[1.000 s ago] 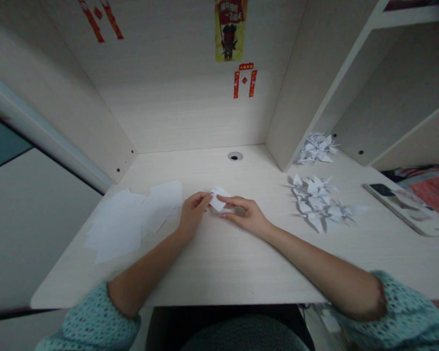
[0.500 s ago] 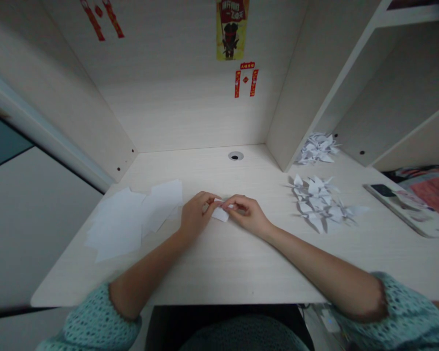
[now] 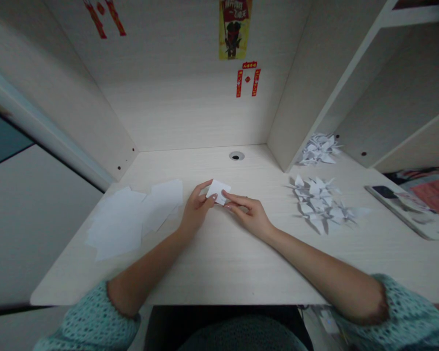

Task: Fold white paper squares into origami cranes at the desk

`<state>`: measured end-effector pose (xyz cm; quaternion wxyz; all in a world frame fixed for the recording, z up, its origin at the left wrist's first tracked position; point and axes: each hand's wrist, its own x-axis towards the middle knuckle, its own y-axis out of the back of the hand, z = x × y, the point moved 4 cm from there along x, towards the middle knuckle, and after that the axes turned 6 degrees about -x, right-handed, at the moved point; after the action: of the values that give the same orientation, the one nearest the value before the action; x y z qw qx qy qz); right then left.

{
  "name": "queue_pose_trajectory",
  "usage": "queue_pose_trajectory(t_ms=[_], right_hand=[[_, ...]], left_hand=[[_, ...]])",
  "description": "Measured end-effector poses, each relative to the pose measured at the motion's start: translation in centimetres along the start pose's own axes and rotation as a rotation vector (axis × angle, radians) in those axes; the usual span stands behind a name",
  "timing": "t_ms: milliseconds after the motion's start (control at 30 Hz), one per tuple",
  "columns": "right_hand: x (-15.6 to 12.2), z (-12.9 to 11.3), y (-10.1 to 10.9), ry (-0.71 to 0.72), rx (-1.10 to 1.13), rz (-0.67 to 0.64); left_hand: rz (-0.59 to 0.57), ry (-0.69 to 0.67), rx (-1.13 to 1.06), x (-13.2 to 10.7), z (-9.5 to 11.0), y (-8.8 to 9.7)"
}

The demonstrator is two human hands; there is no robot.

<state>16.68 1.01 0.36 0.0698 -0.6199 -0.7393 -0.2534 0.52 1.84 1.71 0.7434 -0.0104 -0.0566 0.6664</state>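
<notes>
A small folded piece of white paper (image 3: 218, 189) is held up just above the desk (image 3: 223, 258) near its middle. My left hand (image 3: 195, 209) pinches its left edge between thumb and fingers. My right hand (image 3: 249, 213) pinches its lower right corner with the fingertips, the other fingers curled. Both forearms reach in from teal knitted sleeves at the bottom.
Loose white paper sheets (image 3: 131, 217) lie spread to the left. Several folded paper cranes (image 3: 322, 202) sit to the right, with another heap (image 3: 319, 148) in the shelf corner behind. A phone (image 3: 406, 209) lies at the far right. A cable hole (image 3: 236, 156) is at the back.
The folded paper was pressed low on the desk between both hands half a second ago; now it is raised and turned upward, with the left fingers opened along its edge.
</notes>
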Motion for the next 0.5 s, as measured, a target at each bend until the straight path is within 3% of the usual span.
queue_pose_trajectory(t_ms=[167,500], right_hand=[[0.08,-0.03,0.46,-0.011,-0.019,0.06],[0.51,0.21,0.39,-0.154,0.091,0.024]], left_hand=[[-0.004,-0.008,0.026,-0.14,-0.23,0.03],[-0.002,-0.085,0.156,-0.58,0.23,-0.1]])
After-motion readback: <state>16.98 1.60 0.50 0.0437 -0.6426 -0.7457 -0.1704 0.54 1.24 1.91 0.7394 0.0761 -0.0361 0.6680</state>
